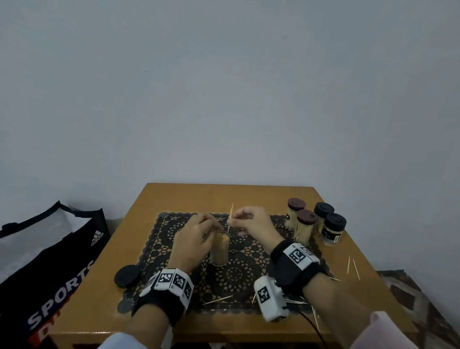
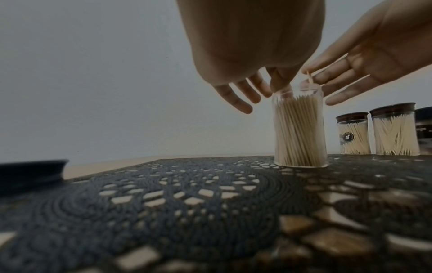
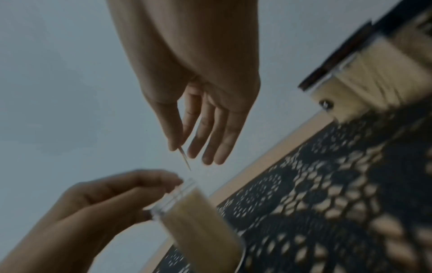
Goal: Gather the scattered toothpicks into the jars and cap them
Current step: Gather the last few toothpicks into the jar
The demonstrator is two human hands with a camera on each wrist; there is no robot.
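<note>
An open clear jar [image 1: 219, 249] packed with toothpicks stands upright on the black lace mat [image 1: 245, 277]. My left hand [image 1: 213, 226] holds the jar at its rim, thumb and fingers curled round the top [image 3: 163, 186]. My right hand [image 1: 232, 220] pinches a single toothpick [image 1: 231, 210] between thumb and forefinger. The toothpick stands upright, its lower tip [image 3: 184, 159] just over the jar's mouth [image 2: 300, 129]. The right hand's other fingers are stretched out. A black cap [image 1: 127, 276] lies flat at the mat's left edge.
Several capped jars [image 1: 314, 222] full of toothpicks stand at the table's back right. Loose toothpicks lie on the mat's front edge [image 1: 217, 300] and on the bare wood at right [image 1: 353, 265]. A sports bag [image 1: 38, 255] sits on the floor left of the table [image 1: 166, 197].
</note>
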